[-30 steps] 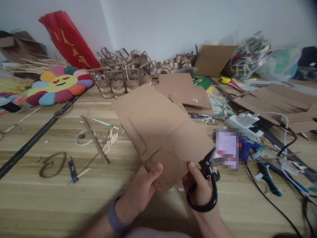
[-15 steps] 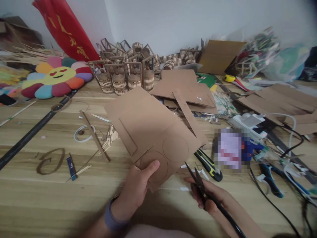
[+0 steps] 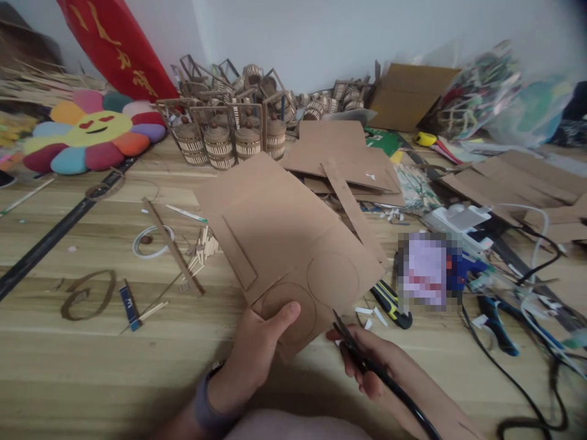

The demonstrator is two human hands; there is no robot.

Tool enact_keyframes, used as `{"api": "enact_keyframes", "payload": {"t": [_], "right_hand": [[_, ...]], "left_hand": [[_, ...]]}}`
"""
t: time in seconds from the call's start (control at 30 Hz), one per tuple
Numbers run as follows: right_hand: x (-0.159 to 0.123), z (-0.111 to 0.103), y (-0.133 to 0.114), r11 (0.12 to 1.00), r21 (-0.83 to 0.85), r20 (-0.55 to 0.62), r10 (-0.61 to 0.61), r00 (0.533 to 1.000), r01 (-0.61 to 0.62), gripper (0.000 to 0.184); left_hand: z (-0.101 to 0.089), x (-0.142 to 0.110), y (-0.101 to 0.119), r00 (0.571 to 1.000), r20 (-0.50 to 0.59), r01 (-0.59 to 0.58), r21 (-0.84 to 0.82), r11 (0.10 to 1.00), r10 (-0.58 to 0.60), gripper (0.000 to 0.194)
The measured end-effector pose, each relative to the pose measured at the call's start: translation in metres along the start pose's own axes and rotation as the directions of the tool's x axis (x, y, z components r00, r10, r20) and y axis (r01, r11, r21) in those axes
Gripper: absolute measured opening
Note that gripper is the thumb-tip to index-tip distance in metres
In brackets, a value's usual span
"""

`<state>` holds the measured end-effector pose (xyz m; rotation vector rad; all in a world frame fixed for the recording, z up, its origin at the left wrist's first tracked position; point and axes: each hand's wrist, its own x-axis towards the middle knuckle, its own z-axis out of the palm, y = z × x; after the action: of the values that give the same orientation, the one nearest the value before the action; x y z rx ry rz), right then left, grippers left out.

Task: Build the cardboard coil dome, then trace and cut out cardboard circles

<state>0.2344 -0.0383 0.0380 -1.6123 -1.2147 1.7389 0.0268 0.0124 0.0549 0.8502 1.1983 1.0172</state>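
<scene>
A brown cardboard sheet [image 3: 275, 214], marked with two drawn circles and a long narrow rectangle, is tilted up off the table. My left hand [image 3: 268, 333] grips its near edge, the thumb pressed on the nearer circle. Black-handled scissors [image 3: 355, 348] sit in my right hand [image 3: 371, 366], fingers closed around them. Their blades point up and left at the sheet's lower right edge; whether they touch it I cannot tell.
Small lidded wooden buckets [image 3: 217, 146] stand at the back near a flower cushion [image 3: 94, 131]. A yellow-black utility knife [image 3: 392, 305] lies right of the sheet, pliers [image 3: 499, 327] farther right. More cardboard [image 3: 330, 146] lies behind. At left are a tape ring [image 3: 153, 241] and a blue box [image 3: 129, 305].
The scissors in my right hand have moved left, nearer the cardboard edge, and their blades have come closer together. My left hand keeps its hold; the view has shifted slightly.
</scene>
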Motion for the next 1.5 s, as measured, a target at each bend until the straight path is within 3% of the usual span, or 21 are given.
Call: {"api": "enact_keyframes", "payload": {"t": [0.13, 0.37, 0.57, 0.77, 0.9, 1.03, 1.27, 1.5], "right_hand": [[0.0016, 0.0044, -0.0053, 0.999, 0.023, 0.055, -0.032, 0.998, 0.031, 0.035], [0.0016, 0.0066, -0.0046, 0.999, -0.025, 0.053, -0.037, 0.998, 0.038, 0.032], [0.0035, 0.0042, -0.006, 0.99, 0.105, 0.053, 0.089, 0.995, -0.094, 0.022], [0.0041, 0.0077, -0.0076, 0.988, 0.134, 0.04, 0.067, 0.997, -0.072, 0.018], [0.0041, 0.0082, -0.0102, 0.996, 0.062, 0.066, 0.064, 0.996, -0.068, 0.024], [0.0043, 0.007, -0.0083, 1.0, -0.02, 0.071, -0.019, 0.997, 0.021, 0.033], [0.0046, 0.0083, -0.0015, 0.998, -0.057, 0.071, -0.018, 0.997, 0.022, 0.031], [0.0009, 0.0052, -0.0027, 0.986, -0.137, 0.071, -0.082, 0.994, 0.092, 0.061]], "left_hand": [[-0.0002, -0.0017, -0.0042, 1.0, -0.01, 0.01, 0.006, 1.0, -0.01, 0.045], [-0.0006, -0.0029, -0.008, 1.0, 0.011, 0.003, 0.02, 1.0, -0.003, 0.044], [-0.0004, -0.0025, -0.0079, 1.0, 0.017, 0.004, 0.01, 1.0, -0.004, 0.045], [0.0003, -0.0031, -0.0077, 1.0, 0.029, 0.009, 0.002, 1.0, -0.009, 0.044], [-0.0002, -0.0034, -0.0058, 0.999, 0.015, 0.028, 0.035, 0.999, -0.029, 0.044], [0.0011, -0.0029, -0.0056, 1.0, 0.008, 0.017, 0.013, 1.0, -0.018, 0.045], [0.0034, -0.0031, -0.0056, 0.999, -0.009, 0.037, -0.001, 0.999, -0.037, 0.047], [0.0022, -0.0025, -0.0083, 1.0, 0.002, 0.023, 0.001, 1.0, -0.023, 0.044]]}}
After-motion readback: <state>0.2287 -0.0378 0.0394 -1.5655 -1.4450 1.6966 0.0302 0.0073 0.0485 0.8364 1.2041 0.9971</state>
